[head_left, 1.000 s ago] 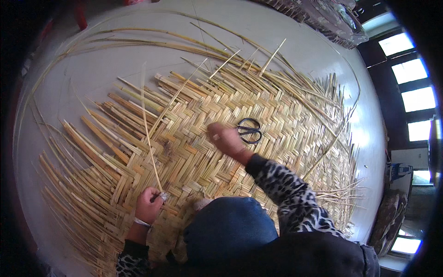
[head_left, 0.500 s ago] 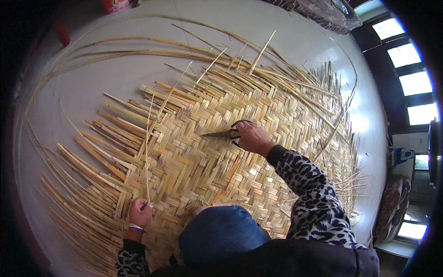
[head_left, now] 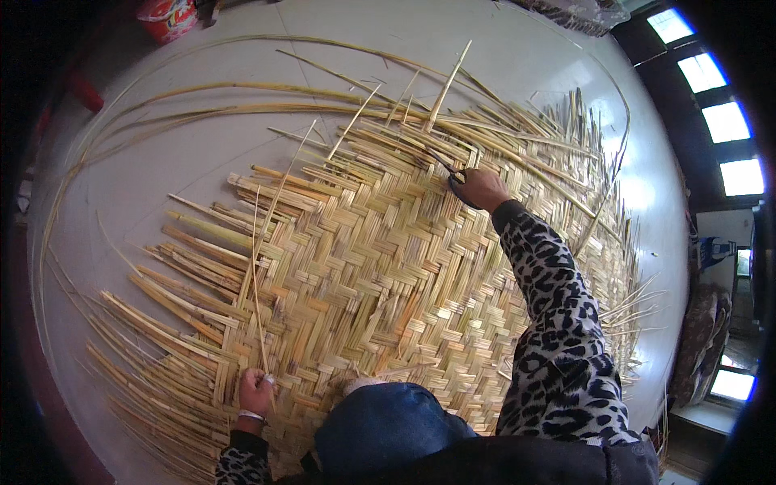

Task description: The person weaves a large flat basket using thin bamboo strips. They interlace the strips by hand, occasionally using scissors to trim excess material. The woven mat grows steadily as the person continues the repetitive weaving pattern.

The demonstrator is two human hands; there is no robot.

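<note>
A large woven mat of pale bamboo strips (head_left: 372,259) lies flat on the grey floor, with loose strip ends fanning out on all sides. My right hand (head_left: 481,187) reaches far out over the mat and grips black-handled scissors (head_left: 453,171), their blades pointing up-left at the loose strips along the far edge. My left hand (head_left: 255,391) sits at the mat's near-left edge, pinching the lower end of a thin upright strip (head_left: 257,275). My blue-clad knee (head_left: 380,428) rests on the mat's near edge.
Long thin strips (head_left: 202,109) curve across the floor beyond the mat. A red container (head_left: 166,16) stands at the far left. Bright windows (head_left: 719,121) line the right side. Dark clutter sits at the right wall.
My right hand picked up the scissors from the mat and carried them out toward the far edge. My left hand stayed on the thin strip at the near left.
</note>
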